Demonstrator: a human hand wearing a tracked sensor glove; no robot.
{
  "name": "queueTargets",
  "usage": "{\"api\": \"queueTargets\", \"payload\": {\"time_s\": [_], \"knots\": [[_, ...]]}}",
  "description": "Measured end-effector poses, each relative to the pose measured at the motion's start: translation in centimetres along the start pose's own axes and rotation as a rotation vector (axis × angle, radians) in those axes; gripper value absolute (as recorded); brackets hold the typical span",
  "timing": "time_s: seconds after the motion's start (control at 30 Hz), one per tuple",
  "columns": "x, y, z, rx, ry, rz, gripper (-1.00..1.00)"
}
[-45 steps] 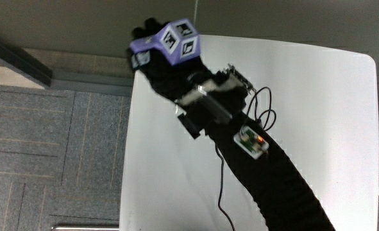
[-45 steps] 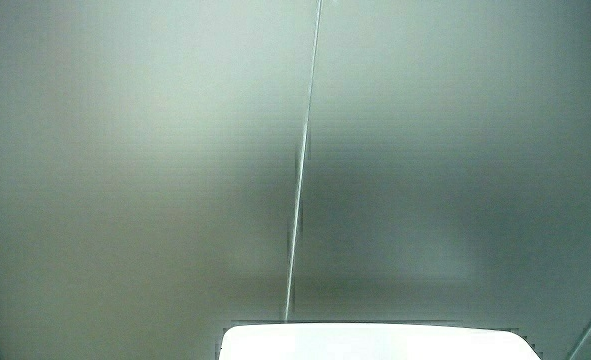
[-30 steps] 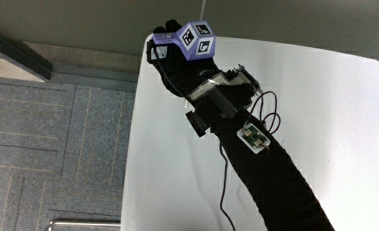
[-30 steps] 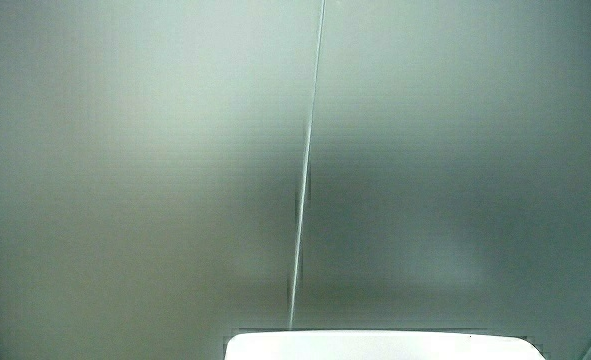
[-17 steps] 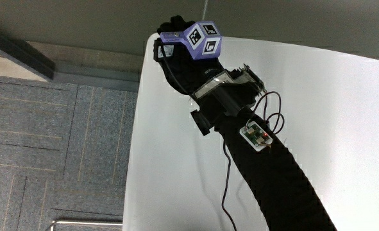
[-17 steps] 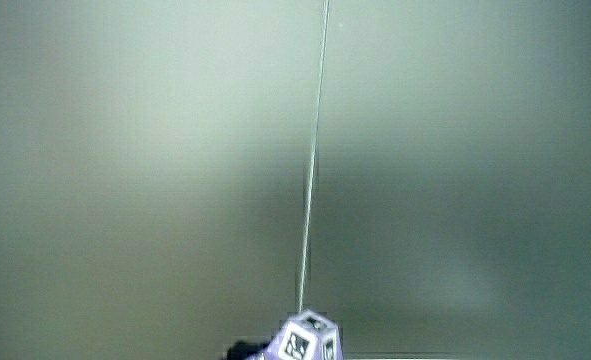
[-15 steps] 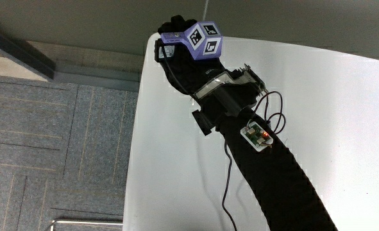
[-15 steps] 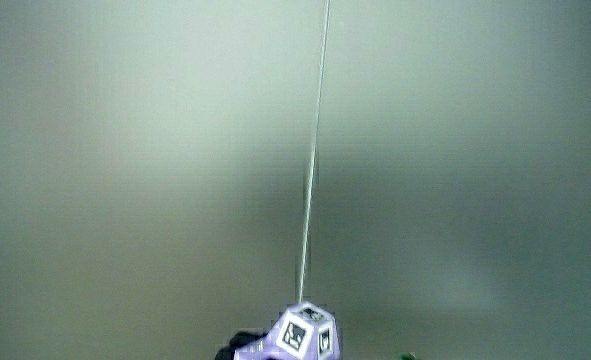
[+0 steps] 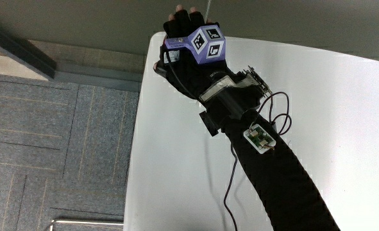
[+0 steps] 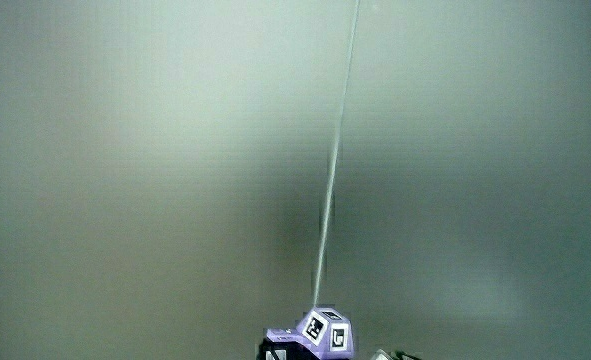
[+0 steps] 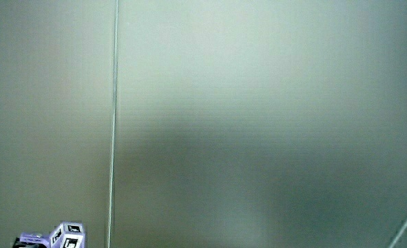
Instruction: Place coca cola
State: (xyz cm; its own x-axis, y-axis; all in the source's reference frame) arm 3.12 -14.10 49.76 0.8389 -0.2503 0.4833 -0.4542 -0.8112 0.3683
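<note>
I see the hand (image 9: pixel 190 40) over the white surface (image 9: pixel 330 115) at its corner; fingers' state: cannot tell. Both side views show mostly pale wall (image 10: pixel 155 150), with the cube (image 10: pixel 327 333) low.

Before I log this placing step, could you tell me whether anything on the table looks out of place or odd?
One thing stands out: no cola can or bottle shows anywhere. The hand is over the table's corner farthest from the person, and the side views show mostly a pale wall, with only the cube on the glove. Nothing looks spilled or damaged.

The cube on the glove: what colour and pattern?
Purple cube with black-and-white square markers, clearest in the main view.
</note>
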Motion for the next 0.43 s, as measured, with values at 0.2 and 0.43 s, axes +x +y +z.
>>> {"api": "queueTargets", "payload": {"time_s": [0.2, 0.43], "knots": [[0.2, -0.4, -0.2, 0.011, 0.001, 0.012, -1.0], [0.5, -1.4, -0.1, 0.048, -0.018, 0.048, -1.0]]}}
